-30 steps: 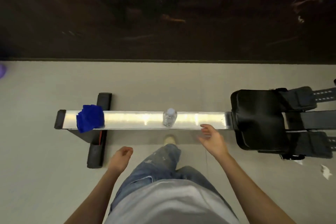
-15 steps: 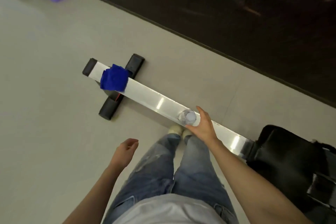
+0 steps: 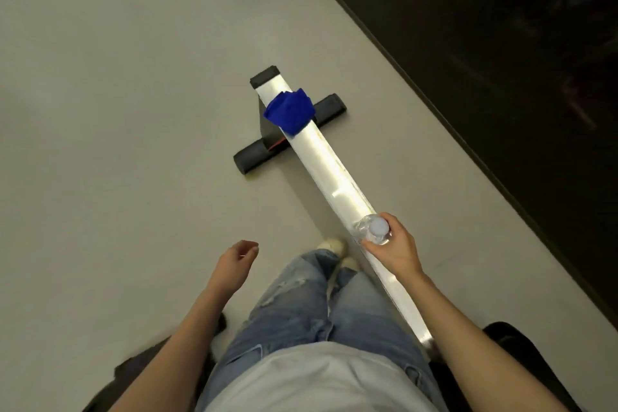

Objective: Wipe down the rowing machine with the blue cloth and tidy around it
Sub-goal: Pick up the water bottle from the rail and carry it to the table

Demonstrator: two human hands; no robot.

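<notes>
Right hand (image 3: pixel 393 249) curled round bottle (image 3: pixel 374 230) standing on rail (image 3: pixel 329 167), likely clearing it for wiping. Left hand (image 3: pixel 235 264) loosely curled, holding nothing, free for cloth (image 3: pixel 290 110), bunched at rail's far end over foot (image 3: pixel 254 157). Whether bottle is lifted: unclear.

1 s ago the right hand (image 3: pixel 394 252) hung open just beside the rail (image 3: pixel 321 157), apart from the water bottle (image 3: pixel 374 229) standing on it. 0.5 s ago its fingers touched the bottle. Now thumb and fingers curl round the bottle's top, above the rail; whether it has lifted off cannot be told. The view has swung, so the rail runs away from the person instead of crosswise.
</notes>
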